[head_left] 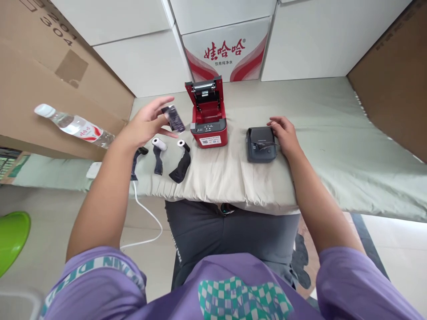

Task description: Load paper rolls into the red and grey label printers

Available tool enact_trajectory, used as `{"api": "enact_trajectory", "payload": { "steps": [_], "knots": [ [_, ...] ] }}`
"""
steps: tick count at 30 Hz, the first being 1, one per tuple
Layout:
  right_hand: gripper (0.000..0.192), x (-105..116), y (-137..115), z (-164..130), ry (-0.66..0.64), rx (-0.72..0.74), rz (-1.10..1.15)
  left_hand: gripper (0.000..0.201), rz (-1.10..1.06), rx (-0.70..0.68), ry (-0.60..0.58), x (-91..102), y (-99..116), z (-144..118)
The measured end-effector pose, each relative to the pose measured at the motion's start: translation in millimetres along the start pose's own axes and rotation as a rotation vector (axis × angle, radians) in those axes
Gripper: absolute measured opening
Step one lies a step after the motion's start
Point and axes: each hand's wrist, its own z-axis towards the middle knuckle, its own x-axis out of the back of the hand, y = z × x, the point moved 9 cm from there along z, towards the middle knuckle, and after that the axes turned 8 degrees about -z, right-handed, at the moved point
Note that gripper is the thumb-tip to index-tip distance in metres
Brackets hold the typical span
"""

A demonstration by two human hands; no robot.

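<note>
My left hand [151,119] is raised over the left side of the bench, its thumb and fingers closed on a small dark paper roll [175,119] in shiny wrap. Just right of it stands a red receipt printer [209,133], its lid [204,91] tipped up and the inside showing. Below the left hand lie a black-and-white paper roll [159,144] with a loose dark tail and another paper roll [182,146] with a black strip. My right hand [284,133] grips the right back corner of a dark grey portable printer [262,153]; a dark piece lies across its top.
White cartons [223,58] line the back of the cloth-covered bench [333,133]. A water bottle [78,128] leans by a brown box [66,66] at left. Another brown box [390,80] stands at right. A white cable [147,209] hangs over the front edge.
</note>
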Motion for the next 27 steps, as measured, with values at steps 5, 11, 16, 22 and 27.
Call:
{"api": "enact_trajectory", "payload": {
  "steps": [5,11,16,22,27],
  "knots": [
    [0.037,0,-3,-2,-0.007,-0.014,0.001,0.045,0.325,-0.123,0.009,-30.5,7,46],
    [0.039,-1,-2,-2,-0.003,-0.028,0.033,0.048,0.687,-0.162,-0.132,-76.3,6,101],
    [0.039,-3,-3,-2,-0.014,-0.017,0.023,0.037,0.895,-0.159,-0.235,-103.4,-6,124],
    [0.038,-2,-6,-3,-0.006,-0.027,0.017,0.033,0.983,-0.088,-0.308,-107.7,-16,129],
    [0.042,-3,-8,-4,-0.027,-0.032,0.002,0.039,0.803,-0.115,-0.27,-94.8,7,118]
  ]
}}
